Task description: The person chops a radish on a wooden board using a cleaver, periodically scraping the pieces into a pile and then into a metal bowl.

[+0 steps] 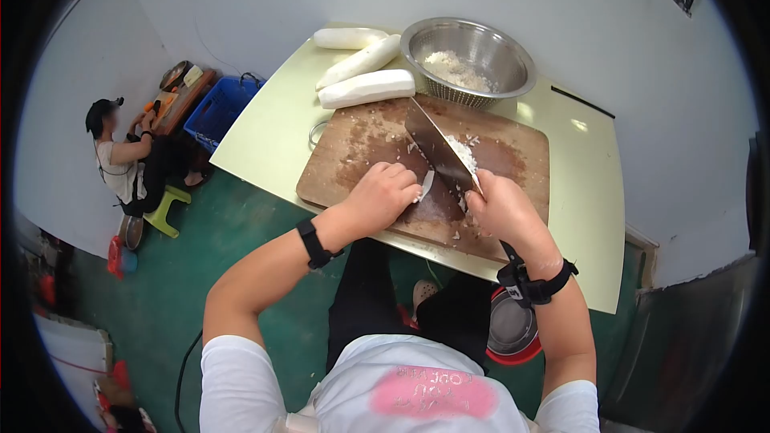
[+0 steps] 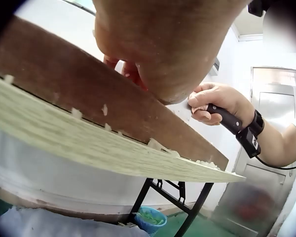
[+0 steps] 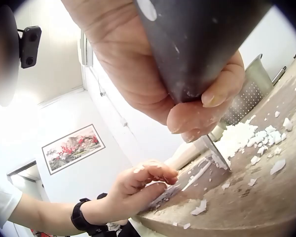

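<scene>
My right hand grips the black handle of a cleaver, whose blade stands edge down on the wooden cutting board. To its left, my left hand rests on the board with bent fingers at a thin white radish piece. Chopped white bits lie right of the blade, partly hidden by it. In the right wrist view the blade touches the board beside white slivers, and the left hand is close by. The left wrist view shows the right hand round the handle.
Three white radishes lie behind the board on the pale green table. A perforated metal bowl with chopped white bits stands behind the board. At the far left a person sits on a green stool near a blue basket.
</scene>
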